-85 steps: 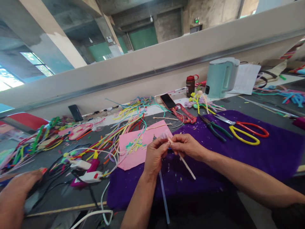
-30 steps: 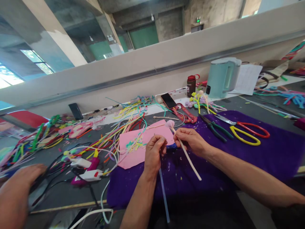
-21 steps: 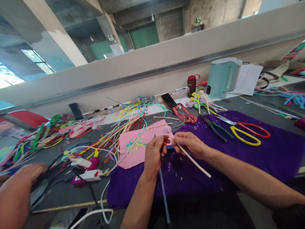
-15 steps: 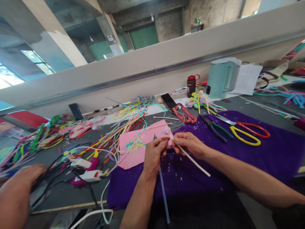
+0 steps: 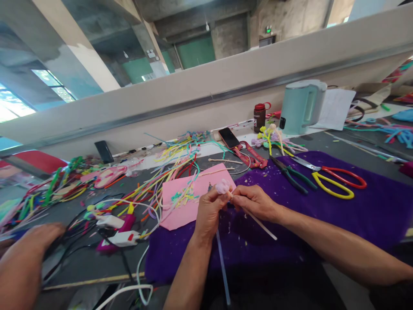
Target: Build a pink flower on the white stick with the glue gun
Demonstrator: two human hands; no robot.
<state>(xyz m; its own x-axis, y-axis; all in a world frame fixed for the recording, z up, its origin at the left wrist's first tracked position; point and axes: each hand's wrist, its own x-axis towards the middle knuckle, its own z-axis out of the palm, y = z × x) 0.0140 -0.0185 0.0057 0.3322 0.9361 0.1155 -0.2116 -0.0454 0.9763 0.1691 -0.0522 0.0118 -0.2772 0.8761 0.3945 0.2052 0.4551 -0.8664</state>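
My left hand [image 5: 209,209] pinches the base of a small pale pink fuzzy flower [image 5: 222,186], which shows above the fingertips. Close against it, my right hand [image 5: 254,201] is closed on a pale pipe cleaner [image 5: 263,225] whose free end slants down to the right. Both hands are over a purple cloth [image 5: 180,249], at the edge of a pink sheet [image 5: 179,215] with green and yellow scraps on it. A translucent stick [image 5: 222,269] runs down below my left hand.
Dark-green-handled pliers [image 5: 292,174] and red and yellow scissors [image 5: 335,172] lie right on the cloth. Behind stand a kettle [image 5: 298,107] and a bottle [image 5: 259,117]. Pipe cleaners, cords and a power strip [image 5: 121,234] spread left. Another person's hand [image 5: 43,239] is far left.
The flower has turned more upright and shows fuller above my left fingers. The pipe cleaner's free end has shifted slightly left. My hands remain together.
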